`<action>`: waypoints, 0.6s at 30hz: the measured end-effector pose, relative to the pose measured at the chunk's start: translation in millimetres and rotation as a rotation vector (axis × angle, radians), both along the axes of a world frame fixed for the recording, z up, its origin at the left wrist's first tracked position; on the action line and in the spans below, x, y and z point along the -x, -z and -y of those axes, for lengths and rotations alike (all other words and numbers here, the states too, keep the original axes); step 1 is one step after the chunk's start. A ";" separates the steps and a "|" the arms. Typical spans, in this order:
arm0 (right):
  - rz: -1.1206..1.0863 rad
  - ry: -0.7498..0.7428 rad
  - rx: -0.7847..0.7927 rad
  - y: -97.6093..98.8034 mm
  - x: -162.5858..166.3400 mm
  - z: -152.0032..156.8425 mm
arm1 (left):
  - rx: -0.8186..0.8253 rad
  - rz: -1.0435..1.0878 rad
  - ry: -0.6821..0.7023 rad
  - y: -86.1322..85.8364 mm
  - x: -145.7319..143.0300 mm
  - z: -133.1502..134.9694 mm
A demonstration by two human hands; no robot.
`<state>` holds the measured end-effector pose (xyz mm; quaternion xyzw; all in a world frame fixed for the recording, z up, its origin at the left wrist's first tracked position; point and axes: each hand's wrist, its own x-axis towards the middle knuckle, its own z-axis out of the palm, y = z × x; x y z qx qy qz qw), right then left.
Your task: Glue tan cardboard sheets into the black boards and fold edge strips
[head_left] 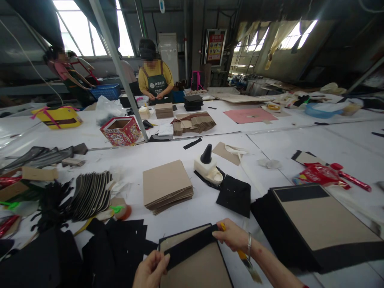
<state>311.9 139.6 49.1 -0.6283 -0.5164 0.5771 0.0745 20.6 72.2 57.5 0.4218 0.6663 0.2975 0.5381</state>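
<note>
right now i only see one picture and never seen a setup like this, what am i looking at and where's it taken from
No machine here: these are a person's bare hands, seen from a camera worn on the head, looking forward and down. The left hand and right hand hold a black strip near its ends, over a brown board. The right hand also holds a brush. Farther up the white table lies a stack of brown sheets.

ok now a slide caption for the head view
Left hand and right hand hold a black strip over a black-edged tan board, the right also gripping a yellow-handled brush.
</note>
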 end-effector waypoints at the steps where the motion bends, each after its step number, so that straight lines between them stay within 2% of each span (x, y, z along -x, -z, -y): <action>1: 0.022 0.017 0.002 3.9 2.2 0.5 | 0.025 -0.002 -0.005 8.6 1.0 -1.9; 4: 0.086 0.048 -0.044 16.7 9.8 1.5 | 0.050 -0.068 0.012 29.1 5.5 -9.4; 8: 0.138 0.046 -0.160 29.2 15.4 3.1 | 0.035 -0.152 -0.013 43.6 11.4 -17.1; 14: 0.225 0.044 -0.280 33.6 17.3 5.7 | 0.039 -0.230 -0.068 46.3 10.1 -17.6; 18: 0.260 0.068 -0.292 34.7 20.4 7.8 | 0.046 -0.256 -0.081 45.5 10.1 -18.9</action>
